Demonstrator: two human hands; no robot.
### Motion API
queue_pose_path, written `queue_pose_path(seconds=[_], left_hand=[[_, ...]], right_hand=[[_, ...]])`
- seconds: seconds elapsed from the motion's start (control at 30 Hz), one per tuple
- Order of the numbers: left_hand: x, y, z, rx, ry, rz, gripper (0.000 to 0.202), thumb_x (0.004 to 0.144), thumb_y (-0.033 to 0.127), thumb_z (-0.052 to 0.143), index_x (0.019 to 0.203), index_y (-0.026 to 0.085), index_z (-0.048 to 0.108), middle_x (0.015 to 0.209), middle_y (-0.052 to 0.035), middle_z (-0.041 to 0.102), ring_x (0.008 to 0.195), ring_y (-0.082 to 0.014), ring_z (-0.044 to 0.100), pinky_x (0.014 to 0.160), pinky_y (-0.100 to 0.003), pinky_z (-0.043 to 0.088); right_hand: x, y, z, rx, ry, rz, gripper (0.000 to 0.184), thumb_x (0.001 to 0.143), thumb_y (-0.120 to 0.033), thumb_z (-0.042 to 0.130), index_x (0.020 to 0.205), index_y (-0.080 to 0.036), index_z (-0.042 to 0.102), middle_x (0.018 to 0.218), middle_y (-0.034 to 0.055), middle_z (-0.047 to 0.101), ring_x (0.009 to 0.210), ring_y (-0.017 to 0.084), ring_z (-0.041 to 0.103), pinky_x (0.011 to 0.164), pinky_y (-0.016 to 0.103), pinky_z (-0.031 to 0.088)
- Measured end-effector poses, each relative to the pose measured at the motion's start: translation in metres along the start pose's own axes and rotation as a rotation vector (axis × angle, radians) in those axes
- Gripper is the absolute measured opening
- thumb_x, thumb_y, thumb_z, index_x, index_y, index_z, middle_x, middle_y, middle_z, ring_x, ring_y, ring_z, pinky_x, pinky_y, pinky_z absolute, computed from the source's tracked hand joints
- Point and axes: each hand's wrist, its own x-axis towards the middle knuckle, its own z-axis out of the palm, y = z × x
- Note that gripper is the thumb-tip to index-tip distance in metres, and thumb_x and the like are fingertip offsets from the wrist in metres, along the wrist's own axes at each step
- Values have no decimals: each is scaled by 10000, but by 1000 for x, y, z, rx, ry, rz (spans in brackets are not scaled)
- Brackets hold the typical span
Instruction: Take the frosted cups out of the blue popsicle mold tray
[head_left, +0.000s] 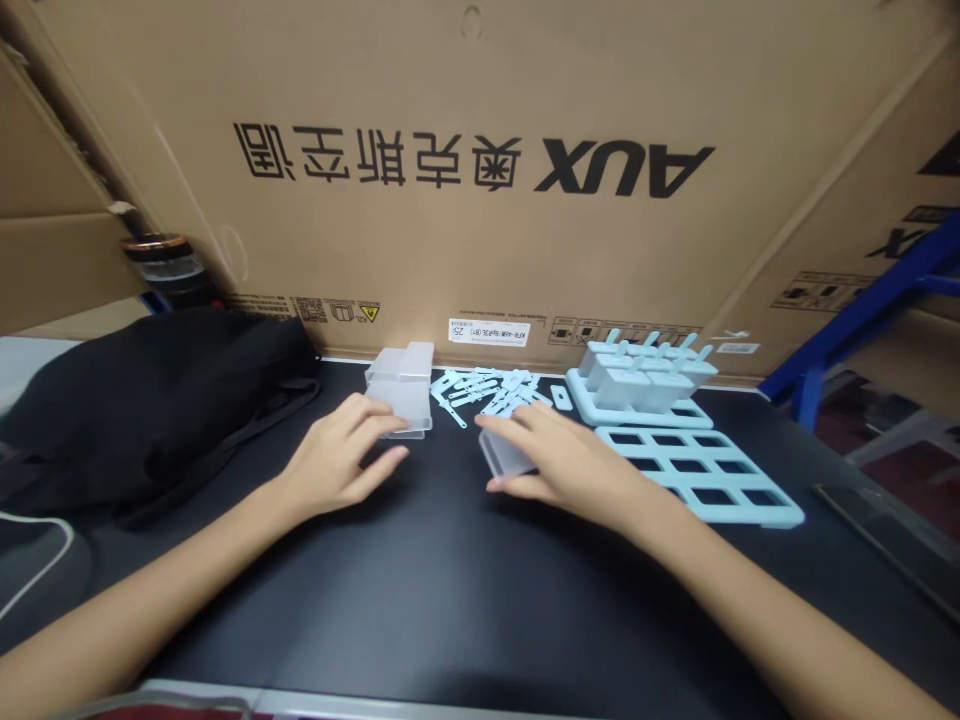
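My right hand [559, 455] grips a translucent popsicle mould [504, 455] just above the black table, thumb on its near side and fingers over its far side. My left hand [341, 455] is open, thumb apart from the fingers, beside a group of translucent popsicle moulds [401, 385]; whether its fingertips touch them I cannot tell. Between and beyond the hands lies a loose pile of light blue popsicle sticks [484, 385]. At the right, a light blue tray [645, 415] carries several moulds with sticks pointing up. Nearer lies a light blue frame [709, 450] with rectangular holes, partly behind my right arm.
A large cardboard box [465, 250] stands along the back edge of the black table [420, 600]. A black bag [172, 400] and a white cable [56, 530] lie at the left. A dark flat object [892, 540] is at the right edge, near a blue metal frame [806, 400].
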Motion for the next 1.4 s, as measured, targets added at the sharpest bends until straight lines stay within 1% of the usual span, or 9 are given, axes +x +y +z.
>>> queue_pose_path(seconds=[0.1,0.2,0.37,0.63,0.8,0.9,1.03,1.27,1.4], left_hand=[[15,30,3,158,9,127,410,912,334,696,1268,174,571,1103,-119,617,967,-252,577,834,-387,520],[22,38,11,241,-51,137,408,938,342,660,1297,170,568,1183,-126,636,1047,-276,594,882,-413,517],[11,1,20,262,-125,12,290,979,293,574,1246,185,607,1241,-113,660,1133,-283,619,965,-441,500],[-5,-34,18,115,-164,-94,236,1005,310,515,1189,230,640,1222,-75,698,1139,-251,650,1003,-410,509],[-6,-37,19,6,-181,-131,264,1017,349,511,1229,244,628,1251,-64,693,1180,-237,636,1028,-398,504],[-8,-41,18,-43,-194,-136,331,999,395,547,1290,243,594,1311,-78,664,1247,-259,597,1087,-434,467],[-12,-49,12,-135,-188,-135,397,981,406,564,1336,229,551,1397,-105,600,1329,-282,530,1146,-465,411],[-13,-90,19,-361,204,-582,441,1024,531,419,1250,183,569,1293,-124,643,1218,-273,610,1064,-449,479],[-7,-109,28,-490,264,-706,531,996,618,416,1253,171,544,1320,-145,634,1197,-278,635,975,-417,544]], right_hand=[[1,-20,3,29,9,-98,418,979,-373,551,1334,-151,536,1107,123,631,998,248,573,841,374,489],[4,-27,9,6,-3,-134,320,960,-287,533,1234,-127,576,1065,115,633,968,238,550,813,363,477],[12,-20,23,-122,73,-182,241,974,-340,546,1166,-216,626,1148,106,605,1018,245,521,829,379,444],[13,-17,42,-57,20,-167,570,819,37,457,1305,-243,560,1282,115,553,1109,216,526,721,295,465],[6,-23,41,42,56,-128,314,936,-158,458,1222,-178,586,1227,120,567,1033,203,547,793,322,495],[4,-28,46,-15,84,-152,214,985,-323,471,1040,-178,618,1063,92,587,867,176,535,686,297,459],[9,-29,42,-187,201,-245,244,995,-177,386,911,-180,615,915,59,589,749,146,490,574,283,345],[101,-34,-16,-191,387,-168,314,1019,-167,334,972,-155,645,1007,89,602,763,147,497,633,303,343],[172,-36,-12,-196,277,-121,296,981,-123,391,1088,-141,666,1125,115,619,808,172,556,635,316,347]])
